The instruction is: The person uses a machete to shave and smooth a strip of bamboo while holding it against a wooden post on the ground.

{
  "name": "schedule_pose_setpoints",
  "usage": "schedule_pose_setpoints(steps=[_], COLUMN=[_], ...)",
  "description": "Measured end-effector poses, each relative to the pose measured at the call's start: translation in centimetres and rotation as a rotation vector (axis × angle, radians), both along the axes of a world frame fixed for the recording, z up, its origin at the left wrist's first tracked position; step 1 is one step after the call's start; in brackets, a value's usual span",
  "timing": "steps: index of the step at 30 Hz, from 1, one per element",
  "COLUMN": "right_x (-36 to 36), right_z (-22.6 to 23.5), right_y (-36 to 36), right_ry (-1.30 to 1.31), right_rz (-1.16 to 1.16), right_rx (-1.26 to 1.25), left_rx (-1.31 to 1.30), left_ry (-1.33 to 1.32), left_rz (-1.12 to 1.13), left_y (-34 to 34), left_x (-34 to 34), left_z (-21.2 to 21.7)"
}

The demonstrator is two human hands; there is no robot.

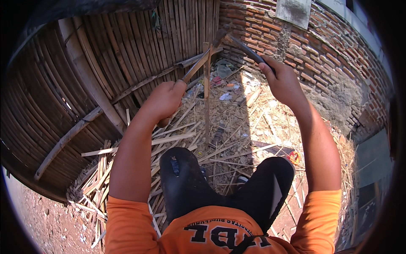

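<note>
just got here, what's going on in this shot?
A person in an orange shirt, seen from above, works beside a bamboo-slat fence. The left hand grips a bamboo stick that slants up toward an upright wooden stake. The right hand holds a dark-handled tool raised near the stake's top, in front of a brick wall. Bamboo offcuts and straw litter the ground around the person's knees.

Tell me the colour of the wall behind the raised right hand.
Reddish-brown brick wall with grey mortar, seen in the head view behind the right hand.
</note>
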State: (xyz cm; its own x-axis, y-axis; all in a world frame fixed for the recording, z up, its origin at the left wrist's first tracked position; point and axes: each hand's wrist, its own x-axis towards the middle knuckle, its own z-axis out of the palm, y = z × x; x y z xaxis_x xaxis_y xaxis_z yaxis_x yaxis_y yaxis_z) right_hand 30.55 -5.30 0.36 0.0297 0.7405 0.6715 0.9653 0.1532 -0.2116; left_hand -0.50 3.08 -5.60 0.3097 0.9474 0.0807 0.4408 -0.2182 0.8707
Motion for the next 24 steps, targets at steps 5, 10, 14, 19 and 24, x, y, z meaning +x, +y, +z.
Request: schedule_pose_setpoints(steps=[5,10,14,19,24], right_x=[-0.1,-0.5,-0.1,0.0,-0.1], right_z=[1.1,-0.5,-1.9,-0.8,-2.5], right_y=[-0.5,0.2,0.8,0.0,-0.6], right_ry=[0.143,0.077,-0.162,0.163,0.025], right_rz=[0.077,0.052,0.028,0.023,-0.011], right_rx=[0.203,0.148,-0.006,0.224,0.024], left_rx=[-0.070,-0.031,0.001,-0.025,-0.049], left_ry=[-0.057,-0.026,0.020,0.027,-0.039], left_rz=[-0.004,0.002,-0.054,-0.023,0.030], left_y=[0.4,-0.6,0.1,0.0,0.5], left_x=[-0.2,0.9,1.4,1.0,0.5], left_z=[-0.9,-1.1,-2.6,-3.4,-3.8])
